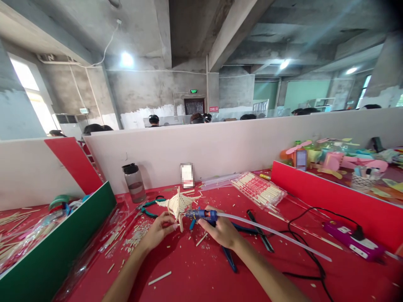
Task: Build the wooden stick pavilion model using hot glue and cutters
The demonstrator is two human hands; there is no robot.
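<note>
My left hand (162,230) is closed on a small model pavilion (178,204) built from pale wooden sticks, with a pointed roof and flared corners. In my right hand (222,228) is a blue hot glue gun (201,214), its nozzle close beside the model; whether they touch I cannot tell. A long translucent glue stick (277,235) runs out of the gun's back toward the right. Behind my left hand lie green-handled pliers (147,209). Under and beside my right hand are blue-handled pliers (229,259) and a dark, long utility knife (261,233).
Stick offcuts (137,237) litter the red table (176,285). A water bottle (134,182) and a phone (187,175) stand by the white partition (189,147). Bundled sticks (260,188) lie back right. A purple power strip (352,240) with black cable sits right, and a green divider (63,247) borders the left.
</note>
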